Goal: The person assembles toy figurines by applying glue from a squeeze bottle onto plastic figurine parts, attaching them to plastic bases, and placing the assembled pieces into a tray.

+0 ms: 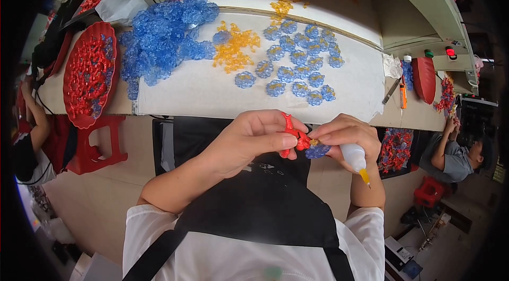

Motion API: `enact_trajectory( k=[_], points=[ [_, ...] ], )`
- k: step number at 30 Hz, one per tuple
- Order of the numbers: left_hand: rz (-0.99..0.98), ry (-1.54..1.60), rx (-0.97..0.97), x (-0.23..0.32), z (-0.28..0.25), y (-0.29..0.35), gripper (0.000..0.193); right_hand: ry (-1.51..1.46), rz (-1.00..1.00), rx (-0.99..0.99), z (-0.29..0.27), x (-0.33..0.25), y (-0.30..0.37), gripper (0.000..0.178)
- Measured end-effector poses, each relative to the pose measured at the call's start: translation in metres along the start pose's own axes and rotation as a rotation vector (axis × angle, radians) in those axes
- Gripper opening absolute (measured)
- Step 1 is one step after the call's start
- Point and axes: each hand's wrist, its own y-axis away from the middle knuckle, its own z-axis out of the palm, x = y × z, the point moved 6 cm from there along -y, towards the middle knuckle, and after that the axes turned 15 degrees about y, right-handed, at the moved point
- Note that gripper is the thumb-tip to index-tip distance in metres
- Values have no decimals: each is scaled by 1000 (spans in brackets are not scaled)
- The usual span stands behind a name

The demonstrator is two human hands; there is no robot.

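Note:
Between the fingers of my left hand (260,135) is a small red plastic figure (303,141). My right hand (351,138) pinches a blue translucent plastic piece (318,151) with a small yellow part (314,142) at its top, held right against the red figure. Tucked in the same hand is a white squeeze bottle (352,155) with a yellow needle tip (365,176) pointing down. Both hands are above my lap, just off the table's front edge. On the white table sheet (212,98) beyond them lie several blue flower-shaped pieces (286,73) with yellow parts on them.
A heap of blue pieces (164,34) and a yellow pile (237,47) lie further back. At left stands a red tray (79,116) of red figures, with a red stool (98,148) below. An orange marker (403,95) lies at right. Co-workers (458,159) sit on both sides.

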Motion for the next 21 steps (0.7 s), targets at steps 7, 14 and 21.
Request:
enact_trajectory(
  k=[7, 14, 21],
  points=[
    [-31, -14, 25, -2, -1, -1, 28, 54, 35, -76, -3, -2, -4, 22],
    [-75, 56, 27, -5, 0, 0, 28, 60, 31, -146, -3, -5, -9, 26],
    [-141, 50, 11, -8, -1, -2, 27, 39, 1, -231, -2, -9, -11, 26]
  ],
)
